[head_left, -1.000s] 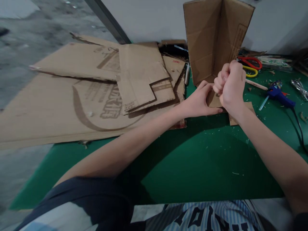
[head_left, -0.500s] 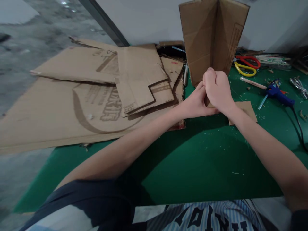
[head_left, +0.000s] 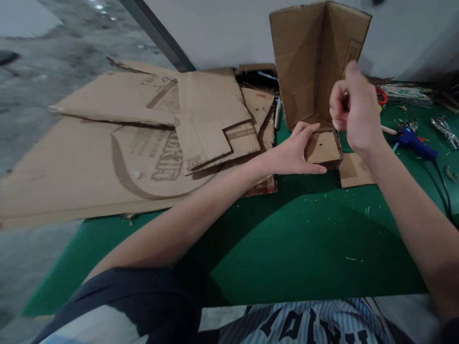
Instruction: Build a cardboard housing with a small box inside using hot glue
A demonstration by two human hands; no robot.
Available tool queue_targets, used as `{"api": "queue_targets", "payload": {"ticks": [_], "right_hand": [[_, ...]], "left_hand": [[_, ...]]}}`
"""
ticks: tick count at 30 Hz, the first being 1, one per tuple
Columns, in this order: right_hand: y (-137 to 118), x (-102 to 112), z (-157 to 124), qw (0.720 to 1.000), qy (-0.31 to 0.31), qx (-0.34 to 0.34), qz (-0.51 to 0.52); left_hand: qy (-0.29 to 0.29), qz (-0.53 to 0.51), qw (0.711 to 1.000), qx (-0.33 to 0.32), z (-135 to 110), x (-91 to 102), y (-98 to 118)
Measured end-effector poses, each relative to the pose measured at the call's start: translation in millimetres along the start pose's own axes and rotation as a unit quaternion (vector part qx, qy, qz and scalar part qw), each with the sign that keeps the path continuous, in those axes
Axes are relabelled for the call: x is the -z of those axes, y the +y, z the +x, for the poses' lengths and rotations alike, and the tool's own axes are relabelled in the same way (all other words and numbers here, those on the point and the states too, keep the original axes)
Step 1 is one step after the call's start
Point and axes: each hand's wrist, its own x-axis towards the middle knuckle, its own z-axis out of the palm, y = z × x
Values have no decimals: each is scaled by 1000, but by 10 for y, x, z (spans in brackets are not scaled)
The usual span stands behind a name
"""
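My left hand grips the left side of a small cardboard box, thumb along the front and fingers at the back. A small dark hole shows in the box's top. Above and right of the box, my right hand is raised in a closed, slightly blurred fist; what it holds, if anything, is hidden. Directly behind the box stands a tall cardboard piece folded into an upright corner. A flat cardboard piece lies against the box's right side, on the green table.
Stacked cardboard sheets cover the left of the table and overhang its edge. On the right lie a blue glue gun with a black cord, partly hidden scissors and a clear-wrapped bundle. A wall stands behind.
My right hand has risen up and to the right, off the small box, uncovering its top with the hole. My left hand stays on the box.
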Motion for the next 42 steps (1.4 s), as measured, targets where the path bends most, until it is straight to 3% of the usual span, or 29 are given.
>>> {"api": "queue_targets", "payload": {"ticks": [5,12,24,29,32,35,39,42], "right_hand": [[-88,165,-103,967,-163,-16,-194],[-115,226,-94,889,-281,-75,-354],[-103,271,-86,878,-296,-68,-370],[-46,475,-108,880,-250,-68,-398],[141,640,-205,847,-267,-88,-451],[351,749,-383,810,-314,-150,-473],[483,731,-628,833,-312,-162,-428],[483,607,-733,892,-286,-105,-334]], "left_hand": [[-42,2,998,-40,-18,126,-33],[-47,18,997,-64,-17,126,61],[-40,6,998,-57,-12,96,23],[-55,50,997,1,-48,268,98],[-61,98,993,34,-72,414,113],[-76,140,985,70,-70,486,49],[-65,211,974,48,-79,524,74],[-10,286,958,2,-180,522,425]]}}
